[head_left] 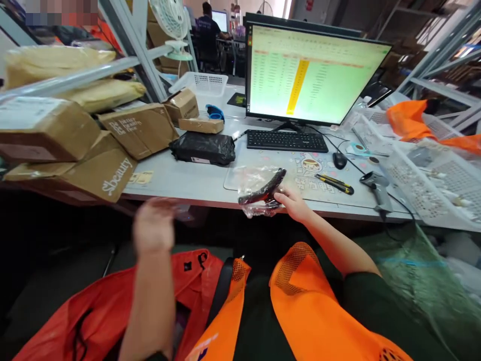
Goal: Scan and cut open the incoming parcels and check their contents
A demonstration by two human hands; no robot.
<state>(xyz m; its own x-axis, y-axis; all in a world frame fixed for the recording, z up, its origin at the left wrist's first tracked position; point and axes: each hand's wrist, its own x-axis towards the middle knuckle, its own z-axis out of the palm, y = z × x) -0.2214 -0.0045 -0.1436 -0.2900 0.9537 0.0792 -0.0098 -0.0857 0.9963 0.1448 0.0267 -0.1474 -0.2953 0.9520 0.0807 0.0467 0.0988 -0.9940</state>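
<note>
My right hand rests at the desk's front edge, its fingers closed on a clear plastic bag with a dark curved item inside. The bag lies partly on the grey desk. My left hand is raised in front of the desk edge, left of the bag and apart from it. It is smeared by motion, so its fingers do not show clearly. Below both arms lies an orange bag on my lap side, beside my orange mesh vest.
Cardboard boxes pile up at the left of the desk, with a black wrapped parcel before them. A monitor, keyboard, mouse, yellow box cutter and barcode scanner stand right of centre. White baskets fill the right.
</note>
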